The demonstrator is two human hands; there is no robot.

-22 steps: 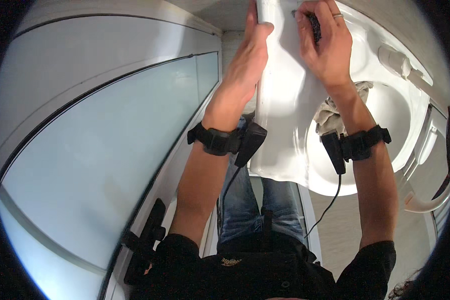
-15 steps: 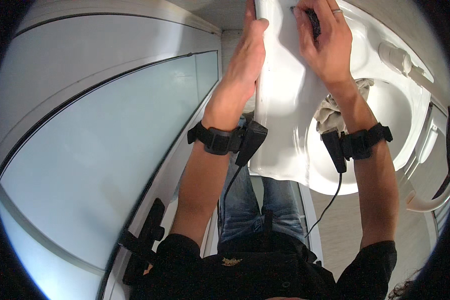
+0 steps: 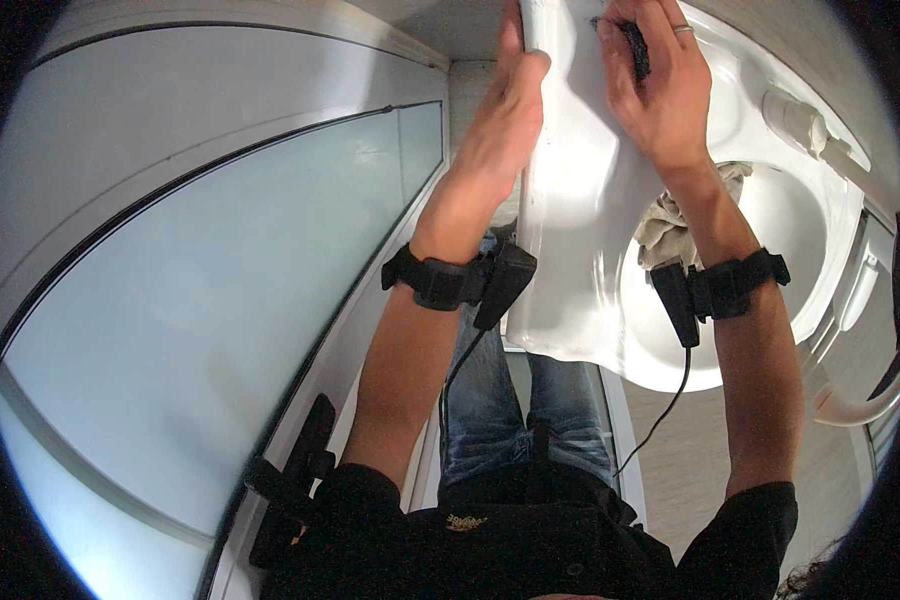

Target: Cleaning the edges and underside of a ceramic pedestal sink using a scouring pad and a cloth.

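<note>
A white washbasin (image 3: 570, 270) with a flat side ledge fills the upper middle of the head view. My left hand (image 3: 508, 115) grips the ledge's left edge, its thumb resting near the rim and its other fingers mostly hidden beyond it. Pinched in my right hand (image 3: 670, 100) is a dark, rough-looking scouring pad (image 3: 634, 52), partly covered by the fingers and pressed against the ledge's far part. A crumpled grey-beige cloth (image 3: 665, 232) lies over the bowl's left side, partly behind my right forearm.
A pale faucet (image 3: 795, 115) stands at the basin's right rear. To the left rises a frosted panel (image 3: 240, 270) with a dark-edged frame. A curved pale handle (image 3: 865, 405) shows at the far right. Black straps with cables circle both my wrists.
The whole view has shifted slightly, so basin and arms appear a little further right. Both hands keep nearly the same places on the ledge, the pad still in the right one.
</note>
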